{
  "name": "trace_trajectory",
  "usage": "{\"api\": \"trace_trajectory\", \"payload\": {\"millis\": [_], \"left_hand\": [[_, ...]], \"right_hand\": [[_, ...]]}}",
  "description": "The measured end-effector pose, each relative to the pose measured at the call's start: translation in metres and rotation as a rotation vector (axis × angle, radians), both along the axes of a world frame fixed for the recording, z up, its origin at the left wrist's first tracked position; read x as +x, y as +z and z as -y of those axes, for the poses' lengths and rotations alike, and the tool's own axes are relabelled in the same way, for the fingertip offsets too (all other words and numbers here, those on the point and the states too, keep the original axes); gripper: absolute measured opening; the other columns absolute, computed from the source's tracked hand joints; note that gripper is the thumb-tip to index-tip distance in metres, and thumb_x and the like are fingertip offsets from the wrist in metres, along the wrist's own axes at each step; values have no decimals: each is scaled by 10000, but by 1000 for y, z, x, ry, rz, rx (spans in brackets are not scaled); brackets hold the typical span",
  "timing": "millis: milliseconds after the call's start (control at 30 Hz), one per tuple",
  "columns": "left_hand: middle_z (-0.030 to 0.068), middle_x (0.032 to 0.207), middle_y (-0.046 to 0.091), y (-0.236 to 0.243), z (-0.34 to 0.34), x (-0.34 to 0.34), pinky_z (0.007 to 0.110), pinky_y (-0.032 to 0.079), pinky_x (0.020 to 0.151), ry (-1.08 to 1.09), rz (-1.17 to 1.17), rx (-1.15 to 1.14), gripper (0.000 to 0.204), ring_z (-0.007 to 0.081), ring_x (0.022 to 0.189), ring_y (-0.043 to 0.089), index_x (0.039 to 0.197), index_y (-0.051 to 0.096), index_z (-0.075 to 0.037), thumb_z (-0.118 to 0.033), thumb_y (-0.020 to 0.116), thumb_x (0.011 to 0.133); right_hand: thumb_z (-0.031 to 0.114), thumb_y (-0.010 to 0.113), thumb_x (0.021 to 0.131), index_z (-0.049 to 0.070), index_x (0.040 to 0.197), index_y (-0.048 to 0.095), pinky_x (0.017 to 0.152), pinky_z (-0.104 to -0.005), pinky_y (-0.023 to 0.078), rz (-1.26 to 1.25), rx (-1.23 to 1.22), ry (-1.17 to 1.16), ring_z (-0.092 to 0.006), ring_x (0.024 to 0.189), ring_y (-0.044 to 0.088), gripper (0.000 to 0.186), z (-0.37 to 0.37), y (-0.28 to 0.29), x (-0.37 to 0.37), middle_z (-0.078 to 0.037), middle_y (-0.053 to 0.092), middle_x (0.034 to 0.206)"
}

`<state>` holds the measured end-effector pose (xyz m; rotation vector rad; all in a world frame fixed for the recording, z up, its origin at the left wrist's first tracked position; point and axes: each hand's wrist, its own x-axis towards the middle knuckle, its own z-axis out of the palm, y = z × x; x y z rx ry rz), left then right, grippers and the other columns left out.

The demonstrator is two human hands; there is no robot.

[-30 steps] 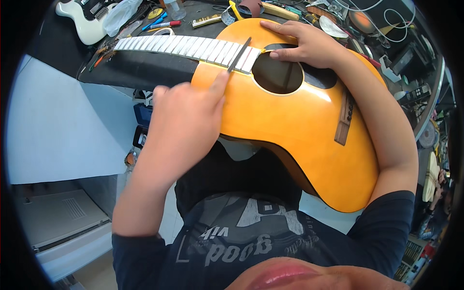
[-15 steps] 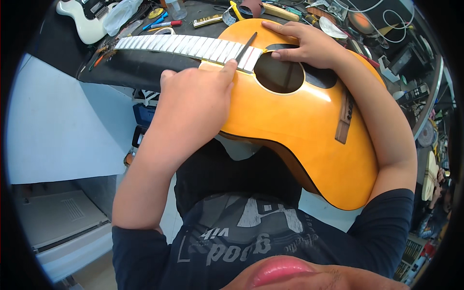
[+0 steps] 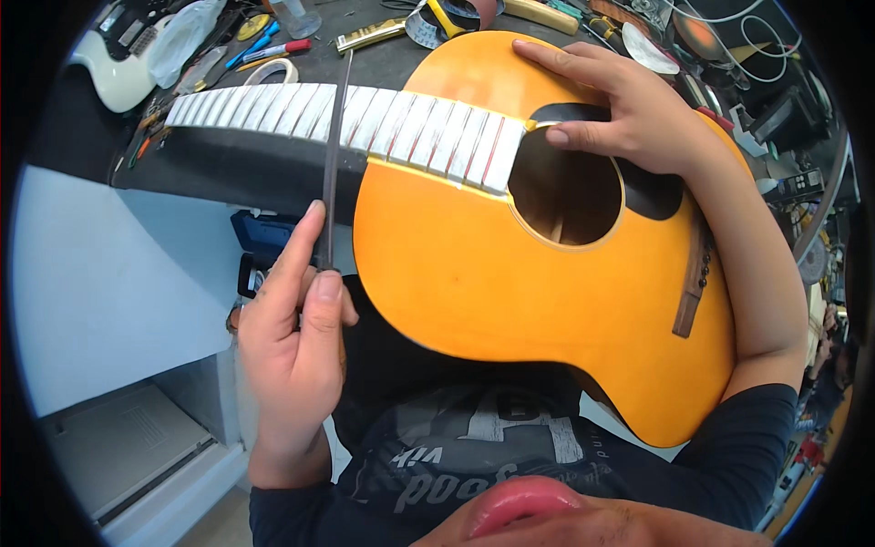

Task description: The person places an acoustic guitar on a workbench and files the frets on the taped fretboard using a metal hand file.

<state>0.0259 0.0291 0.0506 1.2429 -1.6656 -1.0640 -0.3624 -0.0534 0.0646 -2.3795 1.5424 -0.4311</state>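
Note:
An orange acoustic guitar (image 3: pixel 456 292) lies face up across my lap and the table edge, its neck toward the left. White strips cover the fretboard (image 3: pixel 401 123) between the frets. My left hand (image 3: pixel 296 342) is closed round the handle end of a slim dark file (image 3: pixel 334 169), with the index finger stretched along it. The file crosses the middle of the neck, pointing away from me; whether it touches the frets I cannot tell. My right hand (image 3: pixel 638 114) rests on the guitar top beside the soundhole (image 3: pixel 565 201), thumb and fingers spread, over the black pickguard (image 3: pixel 652 193).
Behind the neck, the dark workbench (image 3: pixel 351 23) carries a roll of tape (image 3: pixel 273 71), markers (image 3: pixel 285 52) and a harmonica-like metal piece (image 3: pixel 369 36). A white electric guitar body (image 3: pixel 123 77) lies far left. Tools and cables crowd the right. Below left stands a white cabinet (image 3: pixel 118 292).
My left hand has drawn back toward me and turned, bringing the file from the soundhole end to mid-neck. The guitar appears shifted slightly right and lower; my right hand stays on it.

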Motion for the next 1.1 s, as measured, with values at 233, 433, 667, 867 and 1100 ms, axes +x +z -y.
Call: {"api": "trace_trajectory", "payload": {"millis": [233,433,667,867,1100], "left_hand": [[23,872,638,-9,33,-5,228,467,752,-24,-268,91,579,75,790,580,1616,471,132,-39,633,1087],[57,958,677,5,25,-20,238,504,766,62,-186,38,677,91,846,618,1632,468,86,-17,712,1009],[200,1154,770,27,0,-4,337,587,813,-170,374,-296,518,262,933,745,1482,661,53,23,735,970],[166,872,699,41,-34,-12,406,543,684,-241,606,-364,492,316,732,689,1448,691,13,23,768,962],[199,880,738,34,-52,-19,421,560,668,-204,666,-458,456,353,742,733,1435,707,-11,-17,761,982]], "right_hand": [[615,838,921,172,1722,494,1047,-394,487,-7,71,9,-294,1173,621,978,0,9,-2,-121,625,1248],[601,841,923,159,1720,495,1056,-388,486,17,17,55,-287,1171,619,975,2,9,-4,-127,625,1258],[501,831,960,246,1735,471,1055,-408,504,-62,18,-33,-316,1200,644,892,-1,4,-1,-132,638,1285],[549,789,987,273,1735,467,1069,-432,521,-104,-46,-50,-342,1247,655,860,-1,0,4,-159,648,1359],[654,752,996,225,1726,478,1108,-460,510,-131,-122,-51,-366,1302,647,890,6,-9,1,-186,649,1418]]}}
